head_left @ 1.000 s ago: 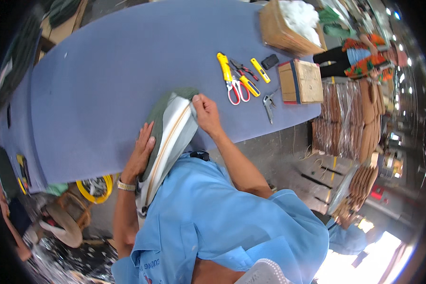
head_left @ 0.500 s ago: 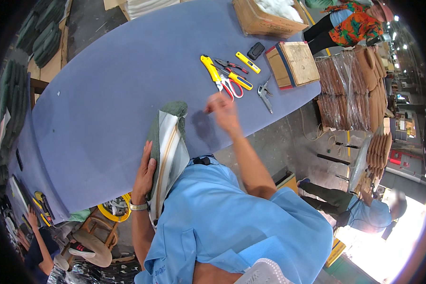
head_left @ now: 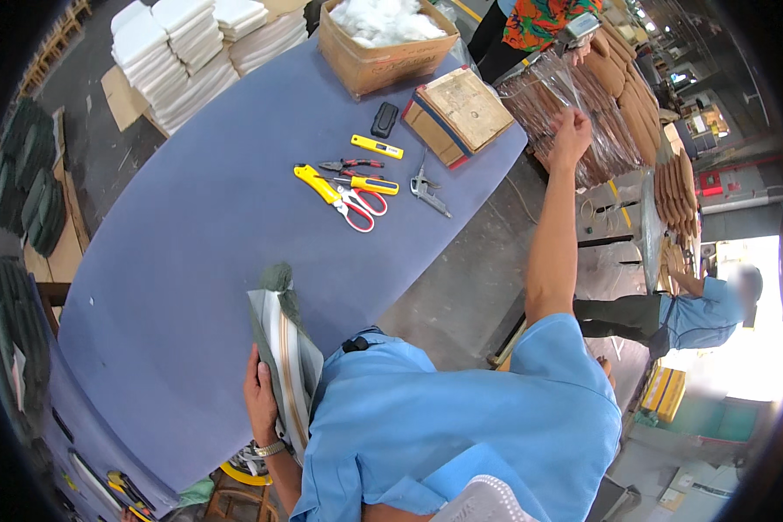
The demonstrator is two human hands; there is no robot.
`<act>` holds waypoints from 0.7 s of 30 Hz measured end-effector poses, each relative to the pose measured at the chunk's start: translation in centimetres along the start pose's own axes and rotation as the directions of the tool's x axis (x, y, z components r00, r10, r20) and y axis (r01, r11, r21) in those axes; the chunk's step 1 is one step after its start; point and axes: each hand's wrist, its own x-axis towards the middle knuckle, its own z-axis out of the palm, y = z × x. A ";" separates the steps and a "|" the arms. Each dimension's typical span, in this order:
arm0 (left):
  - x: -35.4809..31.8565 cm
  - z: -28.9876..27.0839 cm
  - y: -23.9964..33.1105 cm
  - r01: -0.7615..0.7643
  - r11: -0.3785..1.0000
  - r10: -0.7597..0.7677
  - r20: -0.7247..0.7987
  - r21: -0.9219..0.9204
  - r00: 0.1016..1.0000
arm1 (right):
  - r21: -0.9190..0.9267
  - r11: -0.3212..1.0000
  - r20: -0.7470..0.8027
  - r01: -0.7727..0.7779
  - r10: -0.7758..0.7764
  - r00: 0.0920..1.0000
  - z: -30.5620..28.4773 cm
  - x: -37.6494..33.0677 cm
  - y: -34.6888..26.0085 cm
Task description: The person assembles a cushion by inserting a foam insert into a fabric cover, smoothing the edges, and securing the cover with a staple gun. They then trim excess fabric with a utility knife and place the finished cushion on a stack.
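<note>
Beside the left hand [head_left: 261,400], against the worker's blue shirt [head_left: 461,409], a green-and-white padded piece [head_left: 287,361] sits tilted, its far green end showing over the table [head_left: 191,261]. That hand lies along the piece's left flank, fingers extended; I cannot tell whether any curl beneath to grip. The right hand [head_left: 571,137] is raised well apart, out past the table edge, fingers drawn in; no item can be made out, and I cannot confirm whether something thin is pinched.

Progress, judged from here: the zip [head_left: 293,396] is set into the piece and appears joined along its visible run; its near end is partly obscured, so full closure is unverified. What work remains cannot be established. Beyond the left hand, red-handled scissors [head_left: 348,198], pliers [head_left: 357,163] and an air gun [head_left: 428,193] lie untouched by either hand.
</note>
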 end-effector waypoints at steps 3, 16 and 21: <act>0.0 -0.1 1.6 0.058 0.993 -0.055 -0.035 0.102 0.998 | -0.052 0.999 -0.013 -0.015 0.015 1.000 1.9 3.8 -2.6; 0.8 0.4 0.7 0.062 0.997 -0.065 -0.069 -0.044 0.996 | 0.015 0.997 -0.076 -0.075 0.076 0.994 10.2 15.7 3.6; 0.3 0.3 0.4 0.063 0.995 -0.067 -0.050 -0.073 0.997 | 0.169 0.980 -0.076 -0.104 0.118 0.990 9.0 9.1 -2.0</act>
